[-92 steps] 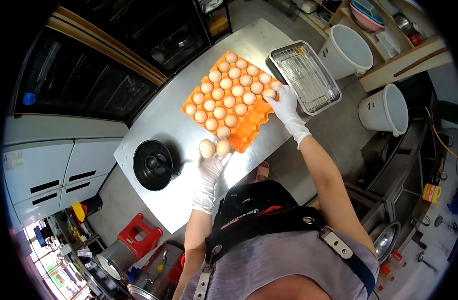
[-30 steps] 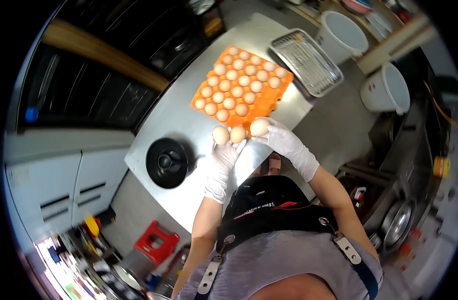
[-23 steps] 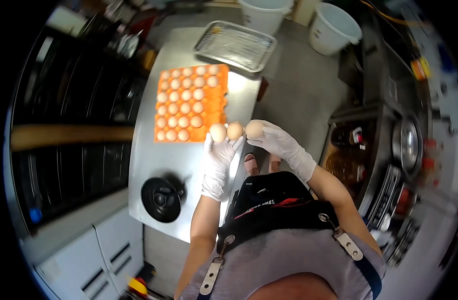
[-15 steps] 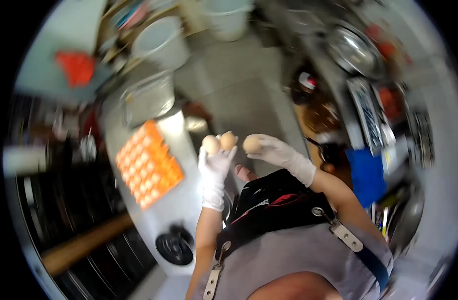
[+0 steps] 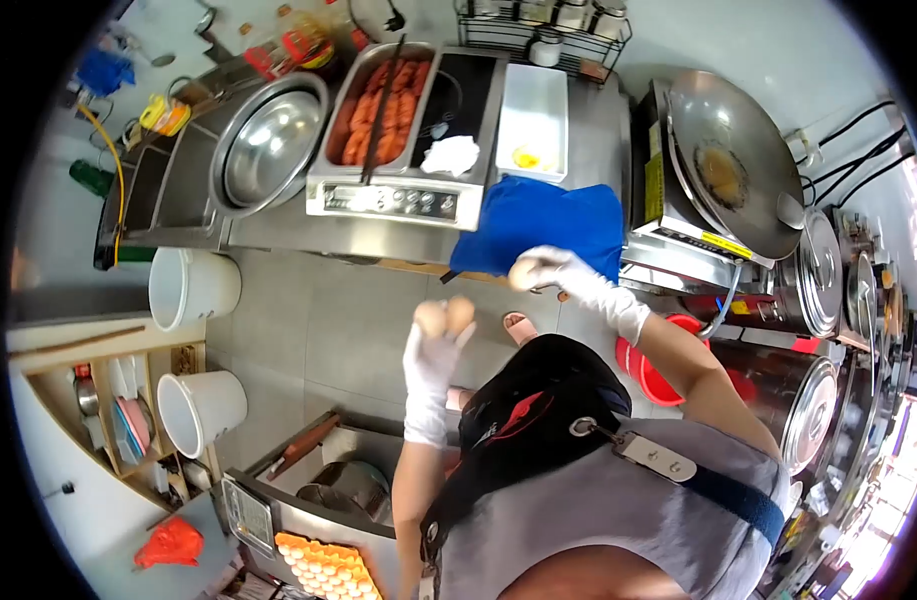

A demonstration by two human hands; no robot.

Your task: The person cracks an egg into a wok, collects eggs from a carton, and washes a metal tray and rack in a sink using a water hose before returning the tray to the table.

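My left hand (image 5: 433, 365), in a white glove, is closed around two brown eggs (image 5: 445, 317) side by side at the fingertips. My gloved right hand (image 5: 568, 272) grips a single egg (image 5: 523, 274) between thumb and fingers. Both hands are held out in front of the black apron (image 5: 538, 410), apart from each other. Just beyond the right hand, a blue cloth (image 5: 548, 222) hangs over the counter's front edge. A white tray (image 5: 531, 110) with some yellow in its bottom sits behind the cloth.
A wok (image 5: 743, 180) with oily liquid stands on a burner at the right. Left of the white tray, a heated pan holds sausages (image 5: 388, 112) beside a steel bowl (image 5: 270, 145). An orange egg tray (image 5: 328, 565) lies at the lower left; a red bucket (image 5: 653, 370) stands below.
My body has turned from the steel table with the egg tray to face the cooking counter. Both hands came along, still holding the same eggs.
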